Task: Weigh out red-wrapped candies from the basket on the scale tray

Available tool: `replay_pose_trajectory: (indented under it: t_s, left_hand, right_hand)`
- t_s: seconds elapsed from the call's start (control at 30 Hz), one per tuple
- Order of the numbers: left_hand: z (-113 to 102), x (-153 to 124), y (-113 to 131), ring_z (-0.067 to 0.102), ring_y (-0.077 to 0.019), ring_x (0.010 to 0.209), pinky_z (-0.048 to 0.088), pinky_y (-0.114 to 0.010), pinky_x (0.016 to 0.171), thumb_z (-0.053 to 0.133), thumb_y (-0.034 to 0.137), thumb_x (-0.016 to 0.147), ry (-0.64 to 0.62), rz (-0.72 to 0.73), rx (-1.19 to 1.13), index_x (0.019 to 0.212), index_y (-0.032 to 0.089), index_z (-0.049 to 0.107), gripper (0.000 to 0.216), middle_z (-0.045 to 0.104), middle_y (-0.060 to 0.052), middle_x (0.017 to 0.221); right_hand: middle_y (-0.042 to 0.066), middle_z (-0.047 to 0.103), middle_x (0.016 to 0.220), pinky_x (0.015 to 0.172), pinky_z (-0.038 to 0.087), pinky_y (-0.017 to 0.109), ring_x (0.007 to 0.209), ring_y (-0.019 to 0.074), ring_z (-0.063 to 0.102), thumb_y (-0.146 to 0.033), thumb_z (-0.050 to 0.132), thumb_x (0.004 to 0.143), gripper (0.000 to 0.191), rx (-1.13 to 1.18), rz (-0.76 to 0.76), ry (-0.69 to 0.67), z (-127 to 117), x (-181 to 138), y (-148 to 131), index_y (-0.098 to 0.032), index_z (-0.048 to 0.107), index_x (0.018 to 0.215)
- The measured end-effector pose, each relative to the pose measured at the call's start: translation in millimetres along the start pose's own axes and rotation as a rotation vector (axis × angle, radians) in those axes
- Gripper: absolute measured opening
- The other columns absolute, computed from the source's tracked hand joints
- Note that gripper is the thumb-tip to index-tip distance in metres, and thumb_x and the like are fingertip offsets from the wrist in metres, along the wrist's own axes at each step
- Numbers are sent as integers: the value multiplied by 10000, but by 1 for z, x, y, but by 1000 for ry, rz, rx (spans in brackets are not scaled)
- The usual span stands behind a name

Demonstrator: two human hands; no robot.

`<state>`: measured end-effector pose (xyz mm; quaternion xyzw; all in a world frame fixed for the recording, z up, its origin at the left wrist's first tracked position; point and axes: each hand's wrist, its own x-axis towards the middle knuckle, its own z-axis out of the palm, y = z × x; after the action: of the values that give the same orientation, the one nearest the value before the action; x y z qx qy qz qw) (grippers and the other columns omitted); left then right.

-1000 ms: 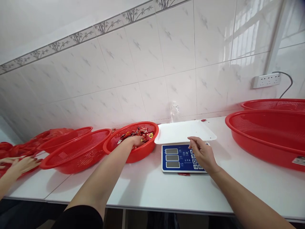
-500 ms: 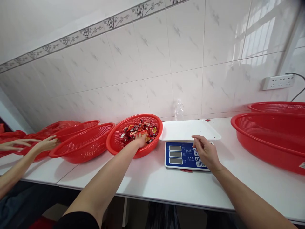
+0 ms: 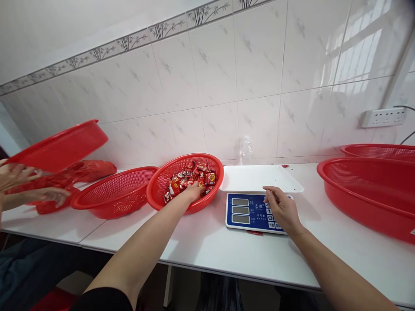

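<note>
My left hand [image 3: 195, 191] reaches into a perforated red plastic basket [image 3: 152, 190] and touches the small wrapped snack packets [image 3: 181, 183] heaped in it. Its visible fingers are extended and apart; their tips are partly hidden among the packets. Over the keypad of a blue-and-white digital scale [image 3: 240, 210] hovers my right hand [image 3: 281, 208], fingers loosely bent, a gap between thumb and index finger, nothing seen in it. Its index fingertip is by the front edge of the scale's white tray [image 3: 256, 178], which carries only a few tiny specks. Part of the keypad is covered by this hand.
Left of the packets stands another red basket [image 3: 113, 194]. Farther left, a co-worker's hands [image 3: 48, 194] are beside a tilted, raised red basket [image 3: 61, 149] and red plastic bags [image 3: 94, 170]. Large red baskets [image 3: 366, 207] occupy the right. A socket strip [image 3: 384, 117] is on the wall.
The co-worker's red basket has been lifted and tilted at the left, uncovering red bags. My left hand has shifted slightly among the packets; my right hand stays over the scale. The view has moved slightly.
</note>
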<state>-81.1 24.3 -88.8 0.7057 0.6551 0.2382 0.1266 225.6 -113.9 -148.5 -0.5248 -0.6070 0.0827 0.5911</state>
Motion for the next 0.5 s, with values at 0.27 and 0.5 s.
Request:
replay_pose_trajectory:
  t_s: [0.27,0.5]
  left_hand:
    - [-5,-2,7,659,-286,774,473,-370,668,362,588,809,-248,-94,256,1265,215,436,593,680,-142,998]
    - [-33,3,20,569,-303,1053,432,-340,845,556,522,724,-238,70,495,1095,204,575,489,598,-127,1196]
  right_hand:
    - [-4,603,692,554,433,240,577,129,547,-458,370,898,343,-9,11,-16,0,0,-1,-235,571,1064]
    - [-4,596,675,549,437,236,567,129,547,-458,359,904,349,8,6,-18,2,1,3,-227,566,1063]
